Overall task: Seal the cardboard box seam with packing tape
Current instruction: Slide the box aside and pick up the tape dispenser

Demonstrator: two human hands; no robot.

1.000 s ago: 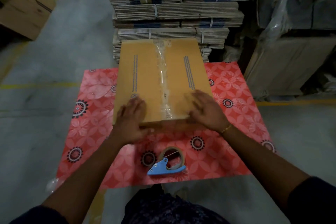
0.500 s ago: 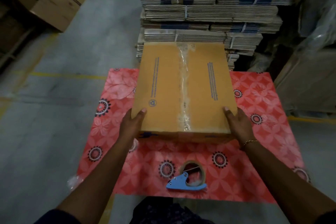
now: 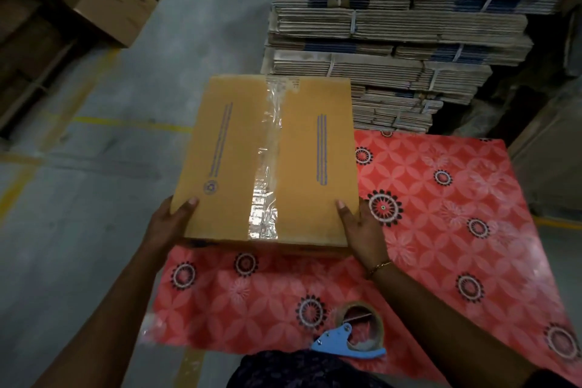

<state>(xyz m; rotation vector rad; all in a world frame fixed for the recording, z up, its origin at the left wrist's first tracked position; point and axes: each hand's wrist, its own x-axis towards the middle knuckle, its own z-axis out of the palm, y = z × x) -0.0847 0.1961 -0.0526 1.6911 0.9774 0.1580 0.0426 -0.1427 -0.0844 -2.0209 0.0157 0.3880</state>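
Note:
A closed brown cardboard box [image 3: 226,161] has a strip of clear packing tape [image 3: 267,161] running along its middle seam. My left hand [image 3: 168,225] grips the box's near left corner, thumb on top. At the near right corner, my right hand [image 3: 362,230] holds it the same way. The box is lifted over the left edge of a red flowered mat [image 3: 441,214]. A tape roll in a blue dispenser [image 3: 352,337] lies on the mat near my body, apart from both hands.
Bundled stacks of flat cardboard [image 3: 393,25] rise just behind the box and mat. An assembled carton [image 3: 122,0] sits at the far left. Grey concrete floor [image 3: 78,198] with yellow lines spreads to the left. Wrapped goods stand at the right.
My hands moved from pressing on the box top to gripping its near corners. The box has been carried left, off the mat's middle.

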